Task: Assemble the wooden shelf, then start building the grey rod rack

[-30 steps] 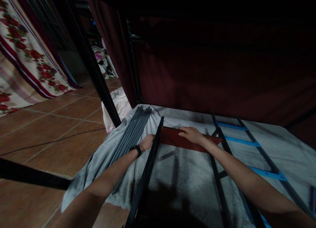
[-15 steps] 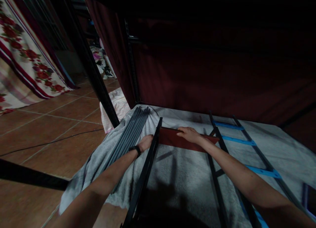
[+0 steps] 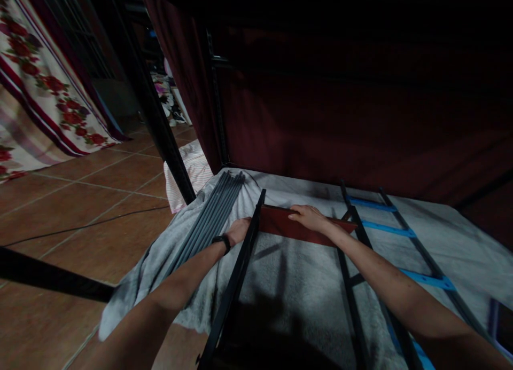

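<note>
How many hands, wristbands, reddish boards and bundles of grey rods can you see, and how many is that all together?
2 hands: left hand and right hand
1 black wristband
1 reddish board
1 bundle of grey rods
Total: 5

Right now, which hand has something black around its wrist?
The left hand, the one beside the gray rods: a black band circles its wrist. The right hand, on the reddish-brown board, has a bare wrist.
</note>
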Demonstrator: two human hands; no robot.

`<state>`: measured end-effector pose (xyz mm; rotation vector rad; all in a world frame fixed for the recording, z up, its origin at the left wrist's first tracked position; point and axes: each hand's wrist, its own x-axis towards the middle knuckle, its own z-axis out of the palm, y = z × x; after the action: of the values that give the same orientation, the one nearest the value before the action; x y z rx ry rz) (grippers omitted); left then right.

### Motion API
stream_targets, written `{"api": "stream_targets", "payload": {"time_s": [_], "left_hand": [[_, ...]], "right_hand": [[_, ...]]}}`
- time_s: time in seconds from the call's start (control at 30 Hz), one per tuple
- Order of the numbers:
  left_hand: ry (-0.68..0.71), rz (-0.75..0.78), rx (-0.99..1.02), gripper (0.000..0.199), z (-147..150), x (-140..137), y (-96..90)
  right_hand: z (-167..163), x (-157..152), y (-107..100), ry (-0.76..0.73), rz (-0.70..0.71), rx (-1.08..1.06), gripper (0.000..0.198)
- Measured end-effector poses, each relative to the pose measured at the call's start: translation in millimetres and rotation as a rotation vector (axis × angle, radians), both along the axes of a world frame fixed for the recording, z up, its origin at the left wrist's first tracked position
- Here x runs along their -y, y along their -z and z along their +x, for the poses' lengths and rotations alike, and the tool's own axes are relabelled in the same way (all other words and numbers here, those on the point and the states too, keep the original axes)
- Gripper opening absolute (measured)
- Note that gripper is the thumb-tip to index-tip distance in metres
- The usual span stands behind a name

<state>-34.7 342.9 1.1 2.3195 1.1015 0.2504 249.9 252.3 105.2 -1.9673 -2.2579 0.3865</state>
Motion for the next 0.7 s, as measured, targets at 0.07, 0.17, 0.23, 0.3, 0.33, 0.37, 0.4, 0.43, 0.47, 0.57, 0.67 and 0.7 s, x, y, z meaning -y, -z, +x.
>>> {"api": "stream_targets", "payload": {"time_s": [0.07,0.17,0.23,0.3,0.33,0.37,0.4,0.43,0.47,0.57,0.67,0.7], "left_hand": [[0.018,0.031,-0.016,0.018,0,1,0.2],[0.028,0.057,-0.036,0.018,-1,3,1.3],[0.022,0.062,-0.043,0.018,-2,2,2.0],[0.014,0.067,-0.044,0.019,-2,2,1.6],[0.013,0.070,-0.042,0.019,-1,2,0.9],[0.014,0.072,-0.039,0.020,0,2,-0.2],[0.017,0.074,-0.032,0.020,1,3,-1.7],[0.021,0.077,-0.022,0.019,2,4,-3.5],[0.022,0.079,-0.008,0.018,3,6,-5.5],[-0.016,0.086,0.040,0.019,-4,15,-11.7],[-0.117,0.096,0.104,0.024,-31,33,-18.1],[-0.159,0.099,0.127,0.025,-45,41,-20.3]], "right_hand": [[0,0,0,-0.001,0.000,0.011,0.029],[0,1,1,-0.001,0.004,0.020,0.028],[1,0,1,-0.002,0.005,0.019,0.028],[1,0,1,-0.009,0.007,0.017,0.028],[1,0,0,-0.012,0.005,0.017,0.028],[1,1,-1,-0.012,0.003,0.019,0.028],[0,1,-2,-0.008,-0.001,0.025,0.028],[-1,2,-2,0.000,-0.003,0.035,0.029],[-2,3,-2,0.005,-0.003,0.046,0.030],[-5,9,0,-0.020,0.034,0.067,0.036],[-4,16,5,-0.100,0.143,0.041,0.044],[-2,18,7,-0.123,0.188,0.027,0.047]]}}
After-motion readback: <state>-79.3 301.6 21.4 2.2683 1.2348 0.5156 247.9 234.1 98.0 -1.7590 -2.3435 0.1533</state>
